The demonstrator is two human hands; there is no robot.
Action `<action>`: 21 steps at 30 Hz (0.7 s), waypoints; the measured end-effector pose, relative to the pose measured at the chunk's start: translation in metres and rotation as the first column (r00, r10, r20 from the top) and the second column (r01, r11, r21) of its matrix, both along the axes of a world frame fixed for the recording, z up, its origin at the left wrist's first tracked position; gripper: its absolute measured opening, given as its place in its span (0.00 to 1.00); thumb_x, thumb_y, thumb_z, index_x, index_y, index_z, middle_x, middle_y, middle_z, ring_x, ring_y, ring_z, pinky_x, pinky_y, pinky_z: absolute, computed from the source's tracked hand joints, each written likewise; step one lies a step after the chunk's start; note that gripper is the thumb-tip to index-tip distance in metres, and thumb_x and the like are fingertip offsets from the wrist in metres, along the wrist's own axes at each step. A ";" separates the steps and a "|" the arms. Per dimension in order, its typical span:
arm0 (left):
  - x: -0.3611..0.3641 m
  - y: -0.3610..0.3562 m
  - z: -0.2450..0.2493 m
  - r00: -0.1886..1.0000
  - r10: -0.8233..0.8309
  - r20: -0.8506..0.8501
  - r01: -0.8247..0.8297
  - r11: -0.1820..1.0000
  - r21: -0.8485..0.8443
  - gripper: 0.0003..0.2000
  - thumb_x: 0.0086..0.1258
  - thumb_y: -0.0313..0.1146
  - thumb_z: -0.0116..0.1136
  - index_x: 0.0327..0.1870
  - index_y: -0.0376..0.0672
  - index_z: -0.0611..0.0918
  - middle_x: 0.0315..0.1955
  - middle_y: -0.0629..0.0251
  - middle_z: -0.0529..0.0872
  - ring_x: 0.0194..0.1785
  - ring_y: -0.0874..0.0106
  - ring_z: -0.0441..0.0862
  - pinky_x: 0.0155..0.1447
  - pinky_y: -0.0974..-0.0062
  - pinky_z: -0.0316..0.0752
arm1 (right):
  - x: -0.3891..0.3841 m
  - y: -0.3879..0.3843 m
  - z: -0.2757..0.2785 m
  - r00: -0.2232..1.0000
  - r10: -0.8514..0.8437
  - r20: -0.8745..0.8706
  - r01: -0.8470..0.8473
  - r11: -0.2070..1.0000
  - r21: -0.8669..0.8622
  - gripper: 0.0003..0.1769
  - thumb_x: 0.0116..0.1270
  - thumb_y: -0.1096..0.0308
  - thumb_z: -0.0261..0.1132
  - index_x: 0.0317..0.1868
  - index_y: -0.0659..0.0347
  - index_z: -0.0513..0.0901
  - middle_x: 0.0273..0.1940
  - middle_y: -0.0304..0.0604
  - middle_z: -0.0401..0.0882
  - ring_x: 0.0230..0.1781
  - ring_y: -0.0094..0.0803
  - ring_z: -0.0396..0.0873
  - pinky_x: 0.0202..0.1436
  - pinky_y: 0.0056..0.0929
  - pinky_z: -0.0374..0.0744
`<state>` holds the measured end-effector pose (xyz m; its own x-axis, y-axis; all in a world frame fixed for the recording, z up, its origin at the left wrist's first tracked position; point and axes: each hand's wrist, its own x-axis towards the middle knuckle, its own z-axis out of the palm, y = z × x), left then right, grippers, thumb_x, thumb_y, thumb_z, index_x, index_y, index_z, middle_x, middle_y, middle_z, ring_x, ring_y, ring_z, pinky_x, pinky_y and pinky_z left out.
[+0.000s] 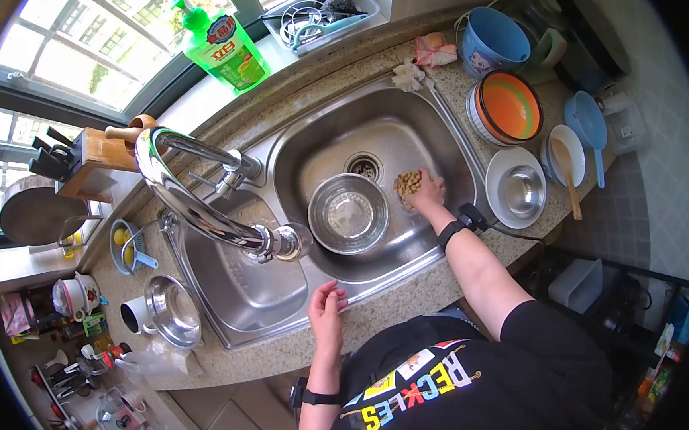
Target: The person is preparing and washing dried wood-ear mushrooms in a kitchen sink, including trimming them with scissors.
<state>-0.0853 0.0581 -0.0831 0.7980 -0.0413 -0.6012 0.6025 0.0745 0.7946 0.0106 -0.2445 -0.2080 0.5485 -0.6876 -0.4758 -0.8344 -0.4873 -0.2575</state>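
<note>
My right hand [427, 192] reaches into the right basin of the steel sink [443, 140] and rests on a brown, lumpy scouring pad [408, 182] lying on the basin floor. Just to its left stands a steel bowl [348, 213], upright with nothing in it. The drain [363, 166] lies behind the bowl. My left hand [326, 310] rests on the sink's front rim, fingers slightly curled, holding nothing. The tap [199, 197] arches over the divider between the two basins.
On the right counter stand an orange bowl [509, 108], a white plate holding a steel bowl [517, 188], a wooden spoon [567, 169], blue ladle [588, 130] and blue mug [492, 41]. Green soap bottle [220, 40], knife block [89, 161] and another steel bowl [171, 309] are at left.
</note>
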 end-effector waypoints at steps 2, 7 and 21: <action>0.000 0.001 0.001 1.000 -0.012 -0.002 0.012 1.000 0.004 0.10 0.69 0.27 0.46 0.48 0.37 0.76 0.35 0.64 0.79 0.40 0.76 0.77 0.42 0.80 0.74 | 0.000 -0.003 0.002 0.998 -0.064 0.022 0.063 0.997 0.051 0.46 0.40 0.61 0.73 0.61 0.34 0.59 0.57 0.53 0.57 0.58 0.52 0.63 0.58 0.40 0.70; -0.003 0.000 0.000 1.000 -0.013 -0.007 0.013 1.000 -0.004 0.10 0.68 0.27 0.45 0.48 0.37 0.76 0.35 0.64 0.79 0.40 0.76 0.77 0.42 0.80 0.74 | -0.006 -0.010 -0.002 0.986 -0.156 0.063 0.146 0.979 0.141 0.46 0.39 0.60 0.73 0.61 0.39 0.59 0.55 0.56 0.57 0.56 0.51 0.66 0.59 0.37 0.70; -0.005 -0.001 -0.005 0.999 -0.038 -0.032 0.038 0.999 0.010 0.11 0.67 0.27 0.45 0.48 0.37 0.75 0.36 0.64 0.79 0.40 0.76 0.77 0.42 0.80 0.74 | -0.011 -0.025 -0.027 0.963 -0.202 0.176 0.155 0.956 0.248 0.47 0.35 0.60 0.74 0.60 0.47 0.62 0.54 0.54 0.67 0.56 0.47 0.67 0.60 0.34 0.68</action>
<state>-0.0904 0.0575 -0.0880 0.7766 -0.0644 -0.6267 0.6295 0.0429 0.7758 -0.0007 -0.2692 -0.2352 0.5254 -0.6678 -0.5273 -0.8234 -0.2429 -0.5128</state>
